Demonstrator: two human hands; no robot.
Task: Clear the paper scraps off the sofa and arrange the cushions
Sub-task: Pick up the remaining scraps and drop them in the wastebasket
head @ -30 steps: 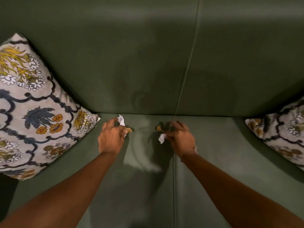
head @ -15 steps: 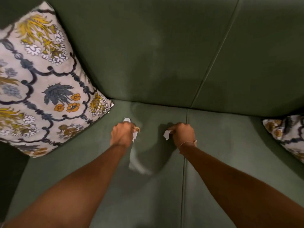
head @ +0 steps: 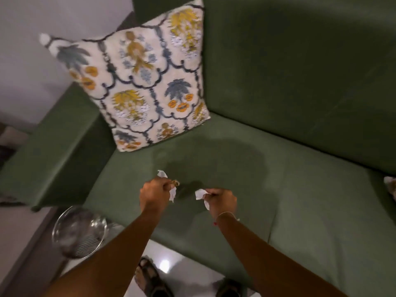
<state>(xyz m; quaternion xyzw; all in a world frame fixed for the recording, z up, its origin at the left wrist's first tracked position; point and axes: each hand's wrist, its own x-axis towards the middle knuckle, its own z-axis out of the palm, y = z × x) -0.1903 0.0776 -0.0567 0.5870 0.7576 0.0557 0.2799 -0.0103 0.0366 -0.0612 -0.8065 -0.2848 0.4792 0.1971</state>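
A: We start nearest: our sandalled feet (head: 154, 279) on the pale floor, and at the near left a round wire bin (head: 79, 230) stands just beside the sofa's front edge.

B: That bin looks to us like where the scraps belong, though that's our guess.

A: Up a little now. Our left hand (head: 154, 195) is closed in a fist around paper scraps (head: 172, 194), white bits poking out above and below the knuckles, plus something small and brownish we can't identify.

B: And our right hand (head: 221, 202) has its fingers curled tight on more white paper (head: 201, 194), which sticks out to the left. Both hands hang above the green sofa seat (head: 300, 189), close together but apart.

A: So we judge the clearing step is in hand: scraps gathered, not yet dropped. The seat around our hands shows no loose paper that we can see.

B: Next move, we think, calls for swinging both fists near and left over the bin, then letting go.

A: Farther back, the patterned cushion (head: 147, 86) leans at the far left corner against the backrest.

B: And a sliver of a second cushion (head: 390, 185) shows at the right edge. Arranging them is still to do.
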